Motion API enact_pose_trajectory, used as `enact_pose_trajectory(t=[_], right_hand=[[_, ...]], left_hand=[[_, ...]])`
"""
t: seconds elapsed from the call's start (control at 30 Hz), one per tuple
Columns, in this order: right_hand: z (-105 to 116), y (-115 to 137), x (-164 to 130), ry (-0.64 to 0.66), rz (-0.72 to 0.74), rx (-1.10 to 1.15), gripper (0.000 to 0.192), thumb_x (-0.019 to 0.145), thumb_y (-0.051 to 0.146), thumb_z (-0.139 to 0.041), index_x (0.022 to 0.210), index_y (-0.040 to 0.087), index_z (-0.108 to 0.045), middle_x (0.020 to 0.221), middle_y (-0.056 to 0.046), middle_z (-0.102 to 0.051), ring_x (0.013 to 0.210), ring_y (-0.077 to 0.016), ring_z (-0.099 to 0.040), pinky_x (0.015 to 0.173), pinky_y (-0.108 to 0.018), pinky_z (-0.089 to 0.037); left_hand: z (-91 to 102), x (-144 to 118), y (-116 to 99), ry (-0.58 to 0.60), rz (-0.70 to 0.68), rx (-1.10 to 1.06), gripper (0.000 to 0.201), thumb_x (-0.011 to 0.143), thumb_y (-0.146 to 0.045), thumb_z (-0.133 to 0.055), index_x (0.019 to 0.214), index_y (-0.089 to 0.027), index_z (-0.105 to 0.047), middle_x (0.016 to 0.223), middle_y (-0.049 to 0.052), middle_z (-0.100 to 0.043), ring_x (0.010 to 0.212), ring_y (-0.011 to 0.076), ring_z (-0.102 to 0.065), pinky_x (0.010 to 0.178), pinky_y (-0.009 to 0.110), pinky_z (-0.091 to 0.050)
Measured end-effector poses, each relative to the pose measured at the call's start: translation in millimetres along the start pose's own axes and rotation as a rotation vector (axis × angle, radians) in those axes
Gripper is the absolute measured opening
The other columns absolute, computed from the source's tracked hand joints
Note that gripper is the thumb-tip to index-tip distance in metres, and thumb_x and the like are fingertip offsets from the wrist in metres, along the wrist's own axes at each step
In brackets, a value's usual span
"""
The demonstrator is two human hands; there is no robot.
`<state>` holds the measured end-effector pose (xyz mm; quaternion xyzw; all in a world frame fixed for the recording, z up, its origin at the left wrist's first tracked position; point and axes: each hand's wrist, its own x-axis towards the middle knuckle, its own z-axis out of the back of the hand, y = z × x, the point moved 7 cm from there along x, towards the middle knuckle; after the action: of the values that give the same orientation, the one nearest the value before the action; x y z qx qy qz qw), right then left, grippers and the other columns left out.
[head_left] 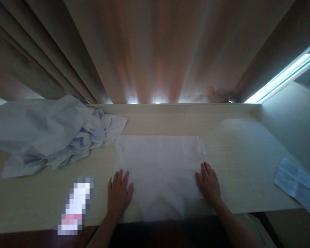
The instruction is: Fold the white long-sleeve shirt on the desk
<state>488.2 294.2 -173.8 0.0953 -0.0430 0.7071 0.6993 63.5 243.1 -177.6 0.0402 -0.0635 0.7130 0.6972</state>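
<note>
Hanging behind everything is a big brown curtain [155, 51], with a little light peeking in under it. Below it is a long, pale wooden table [237, 144] that fills most of the view.

On the left side of the table sits a crumpled pile of cloth [49, 134], all bunched up and not flat at all. It looks like nobody has sorted it yet.

In the middle lies a white cloth [158, 165], spread out flat. Its near edge hangs a bit over the front of the table. It looks mostly smooth, with only soft wrinkles, so I think the flattening is nearly done, but no fold shows in it yet.

Over at the far right edge is a small folded paper [296, 182], well apart from the cloth.

The left hand [119, 194] rests flat at the cloth's near left corner, fingers stretched out and a little apart. The right hand [209, 182] presses flat on the near right side, fingers straight and close together. Neither hand is gripping anything.

Just beside the left hand is a small blurred thing [76, 206] I cannot make out.
</note>
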Motion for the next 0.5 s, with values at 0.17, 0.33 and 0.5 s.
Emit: enact_pose_trajectory(t=[0.17,0.33,0.5], right_hand=[[-4,-1,0,-0.003,-0.002,-0.003,0.062,0.091,0.045,-0.026,0.134,0.002,-0.038,0.141,-0.020,-0.038,0.133,-0.0265,-0.029,0.109,-0.044,-0.022],[-4,-1,0,-0.011,0.019,-0.007,0.061,0.091,0.044,-0.027,0.135,0.003,-0.036,0.142,-0.021,-0.036,0.134,-0.0273,-0.028,0.109,-0.044,-0.022],[-6,-1,-2,-0.018,0.025,-0.005,0.061,0.091,0.044,-0.027,0.137,0.004,-0.033,0.142,-0.022,-0.036,0.133,-0.0287,-0.028,0.108,-0.047,-0.024]], left_hand=[[-1.1,0,1,-0.013,0.007,-0.016,0.052,0.086,-0.039,-0.040,0.134,-0.019,-0.041,0.144,0.015,-0.035,0.137,0.0299,-0.022,0.110,0.054,-0.018],[-5.9,-2,4,-0.040,0.028,-0.046,0.058,0.085,-0.040,-0.040,0.137,-0.013,-0.036,0.144,0.016,-0.035,0.138,0.0292,-0.022,0.111,0.053,-0.017],[-12.2,-3,7,-0.035,0.017,-0.012,0.059,0.085,-0.043,-0.038,0.136,-0.012,-0.037,0.144,0.016,-0.037,0.136,0.0300,-0.025,0.111,0.053,-0.018]])
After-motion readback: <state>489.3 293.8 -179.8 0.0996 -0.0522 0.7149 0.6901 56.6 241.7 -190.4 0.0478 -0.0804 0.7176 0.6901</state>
